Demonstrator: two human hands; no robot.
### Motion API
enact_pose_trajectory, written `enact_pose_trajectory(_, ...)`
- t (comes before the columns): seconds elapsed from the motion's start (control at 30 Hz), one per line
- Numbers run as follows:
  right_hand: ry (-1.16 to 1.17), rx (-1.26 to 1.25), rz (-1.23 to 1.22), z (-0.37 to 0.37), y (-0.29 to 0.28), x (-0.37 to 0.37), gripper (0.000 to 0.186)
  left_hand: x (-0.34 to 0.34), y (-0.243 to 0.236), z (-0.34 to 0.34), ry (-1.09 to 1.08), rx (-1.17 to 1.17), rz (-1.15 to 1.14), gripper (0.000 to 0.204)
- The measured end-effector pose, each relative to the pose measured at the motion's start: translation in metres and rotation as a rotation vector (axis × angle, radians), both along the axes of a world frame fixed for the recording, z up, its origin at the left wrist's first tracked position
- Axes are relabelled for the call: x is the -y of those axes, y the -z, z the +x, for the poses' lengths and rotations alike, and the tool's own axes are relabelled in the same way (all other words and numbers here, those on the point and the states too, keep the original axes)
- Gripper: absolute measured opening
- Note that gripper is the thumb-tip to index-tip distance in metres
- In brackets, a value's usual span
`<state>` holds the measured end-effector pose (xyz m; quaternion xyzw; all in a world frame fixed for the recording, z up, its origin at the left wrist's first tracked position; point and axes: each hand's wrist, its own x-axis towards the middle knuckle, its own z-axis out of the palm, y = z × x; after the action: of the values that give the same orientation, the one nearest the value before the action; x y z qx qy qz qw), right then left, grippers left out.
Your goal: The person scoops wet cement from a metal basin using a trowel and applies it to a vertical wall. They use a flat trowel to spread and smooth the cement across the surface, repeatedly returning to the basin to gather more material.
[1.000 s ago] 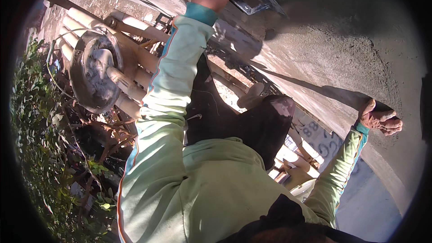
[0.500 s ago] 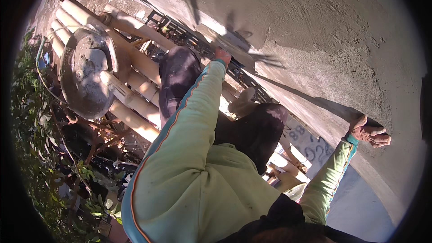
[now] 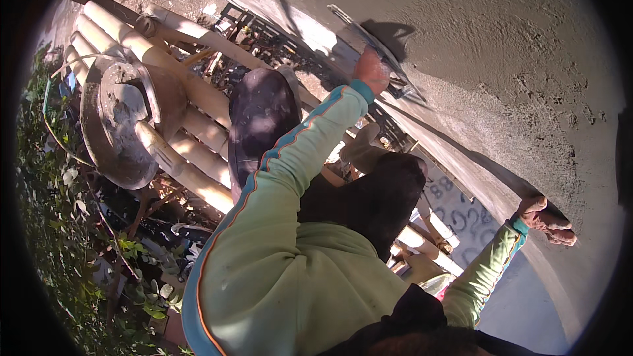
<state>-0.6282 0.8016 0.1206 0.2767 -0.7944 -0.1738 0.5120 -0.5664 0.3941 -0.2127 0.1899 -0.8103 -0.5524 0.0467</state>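
Note:
My left hand (image 3: pixel 372 71) is closed round a plastering trowel (image 3: pixel 389 59), whose long flat blade is seen almost edge-on beside the plastered wall (image 3: pixel 475 46). The blade's shadow falls on the plaster right next to it; whether it touches the surface, I cannot tell. My right hand (image 3: pixel 548 221) rests on the lower right part of the wall, fingers apart and nothing in them. The plaster is wet and grey, smooth in some parts and rough near the right hand.
Bamboo poles (image 3: pixel 204 95) make up a platform under my legs (image 3: pixel 264 118). On it at the left stands a mortar-smeared basin (image 3: pixel 112 151) with a pale wooden handle (image 3: pixel 165 151) sticking out. Leafy plants (image 3: pixel 53 237) line the left side, and debris lies below between the poles.
My left hand has moved right and slightly up along the wall, and the trowel has turned so its blade shows nearly edge-on. The right hand sits slightly lower in view, still at the wall.

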Motion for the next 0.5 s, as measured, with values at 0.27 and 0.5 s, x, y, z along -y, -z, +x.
enact_pose_trajectory(0.27,-0.042,-0.020,-0.008,-0.007,-0.001,0.009,0.089,-0.067,0.002,0.049,-0.629,-0.454,2.262,0.028)
enact_pose_trajectory(0.5,0.026,-0.067,0.041,0.009,-0.002,0.004,0.089,-0.002,0.261,0.006,-0.663,-0.441,2.034,0.031)
